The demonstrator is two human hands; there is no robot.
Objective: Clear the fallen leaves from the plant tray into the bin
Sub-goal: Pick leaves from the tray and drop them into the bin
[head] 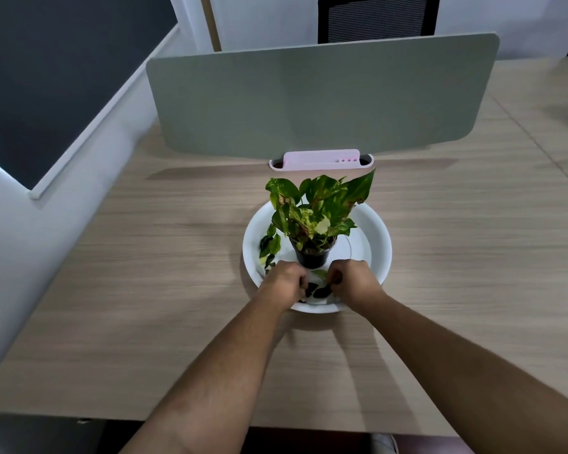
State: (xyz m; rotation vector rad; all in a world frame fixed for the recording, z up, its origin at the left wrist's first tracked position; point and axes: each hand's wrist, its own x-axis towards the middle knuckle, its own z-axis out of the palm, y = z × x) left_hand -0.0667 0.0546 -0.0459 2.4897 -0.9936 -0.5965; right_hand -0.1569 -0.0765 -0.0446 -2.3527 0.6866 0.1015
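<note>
A wide wood-grain desk (pixel 145 290) fills most of the view from the person's head camera, looking forward and down. A grey-green divider panel (pixel 322 96) stands upright across the far side of the desk, with the back of a black mesh chair (pixel 377 19) showing behind it. At the foot of the panel sits a pale pink bin (pixel 322 160), its top edge just behind the plant's tallest leaves. In front of the bin lies a round white plant tray (pixel 374 237), and inside it, near the middle, stands a small dark pot (pixel 312 257) holding a pothos plant (pixel 318 208) with green and cream mottled leaves. Two bare forearms reach in from the bottom of the view to the near side of the tray. The left hand (pixel 284 281) is curled into a narrow grip, its fingers closed down over dark fallen leaves (pixel 318 291) on the tray floor. The right hand (pixel 351 278) is likewise curled tight, pinching at the same small cluster of leaves from the other side. The picture is blurred here, so whether either grip has lifted a leaf clear of the tray cannot be told. More fallen leaves (pixel 269 249) lie along the tray's left side, beside the pot.
</note>
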